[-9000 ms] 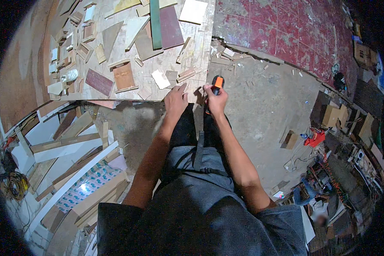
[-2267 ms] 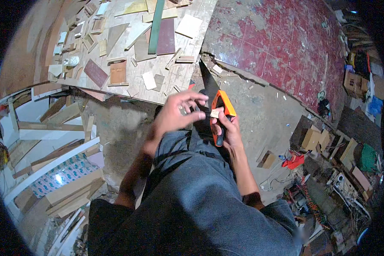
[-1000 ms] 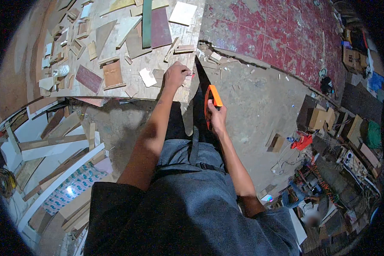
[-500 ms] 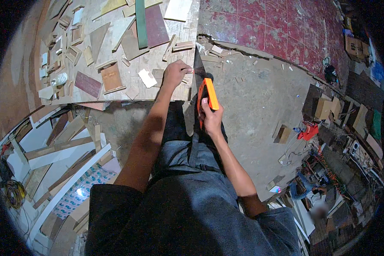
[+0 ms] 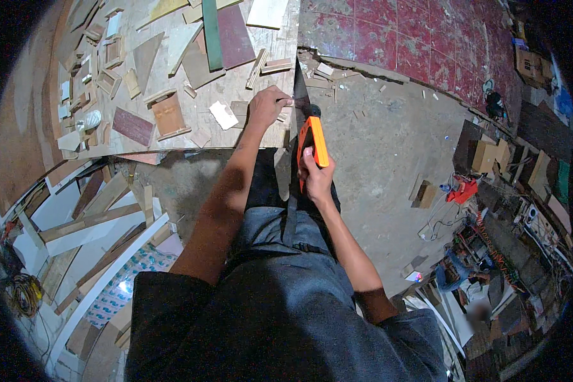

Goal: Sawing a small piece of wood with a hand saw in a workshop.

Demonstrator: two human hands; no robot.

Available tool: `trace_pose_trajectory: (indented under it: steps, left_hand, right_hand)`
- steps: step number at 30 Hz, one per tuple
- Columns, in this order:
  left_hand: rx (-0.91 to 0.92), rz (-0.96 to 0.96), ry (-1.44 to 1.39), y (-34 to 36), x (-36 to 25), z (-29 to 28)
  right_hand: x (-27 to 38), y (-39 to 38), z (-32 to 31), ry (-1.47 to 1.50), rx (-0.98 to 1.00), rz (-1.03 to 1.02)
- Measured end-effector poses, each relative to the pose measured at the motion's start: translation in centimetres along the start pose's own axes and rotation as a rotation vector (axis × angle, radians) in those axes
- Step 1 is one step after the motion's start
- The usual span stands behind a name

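My right hand is wrapped round the orange handle of a handsaw. The saw's dark blade runs along the right edge of the wooden worktable, pointing away from me. At that same edge, close to the blade, my left hand rests on the tabletop with thumb and fingers pinched together. What lies in the pinch is too small to make out. Beside the left wrist are a pale jagged offcut and a thin brown wood piece, partly covered by the hand.
Wood offcuts, a green strip and a maroon board lie across the table. Boards are heaped below left. Concrete floor stretches right, with a red tiled area beyond. Cables and a red item lie far right.
The whole view has shifted slightly. My left hand stays pinched at the table edge, and my right hand keeps its hold on the handsaw, with little visible movement.
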State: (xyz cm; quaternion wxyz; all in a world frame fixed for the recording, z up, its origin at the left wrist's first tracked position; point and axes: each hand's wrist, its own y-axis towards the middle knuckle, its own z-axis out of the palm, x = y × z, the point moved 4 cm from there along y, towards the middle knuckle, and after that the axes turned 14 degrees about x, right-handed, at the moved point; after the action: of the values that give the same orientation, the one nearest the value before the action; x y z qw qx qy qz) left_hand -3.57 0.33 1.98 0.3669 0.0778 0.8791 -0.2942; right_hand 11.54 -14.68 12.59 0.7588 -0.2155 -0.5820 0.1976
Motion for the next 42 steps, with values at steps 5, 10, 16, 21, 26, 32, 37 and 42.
trace_pose_trajectory:
  steps: [5, 10, 16, 21, 26, 32, 37, 42]
  left_hand:
    - [-0.042, 0.028, -0.064, 0.0, 0.2, 0.1]
    - [-0.031, 0.017, -0.111, -0.2, 0.5, 0.2]
    - [0.041, -0.061, -0.053, 0.7, 0.3, 0.1]
    - [0.003, -0.089, -0.076, 0.3, 0.6, 0.1]
    - [0.007, -0.075, -0.026, 0.5, 0.2, 0.2]
    - [0.001, -0.071, -0.006, 0.7, 0.5, 0.1]
    - [0.002, -0.101, -0.017, 0.6, 0.0, 0.2]
    - [0.007, -0.096, -0.030, 0.6, -0.2, 0.1]
  right_hand:
    - [1.6, 0.4, 1.3, 0.035, 0.055, 0.073]
    - [-0.9, 4.5, 0.0, 0.180, 0.066, 0.182]
    - [-3.8, 3.5, -0.3, -0.043, -0.039, 0.168]
    - [-2.0, 1.8, -0.7, -0.033, -0.063, 0.054]
    - [0.4, 1.2, 0.0, 0.094, -0.001, 0.046]
    - [1.7, 0.7, 0.3, 0.122, 0.071, 0.008]
    - [1.2, 1.3, 0.8, 0.180, 0.114, 0.026]
    - [-0.5, 0.9, -0.8, -0.042, -0.022, -0.016]
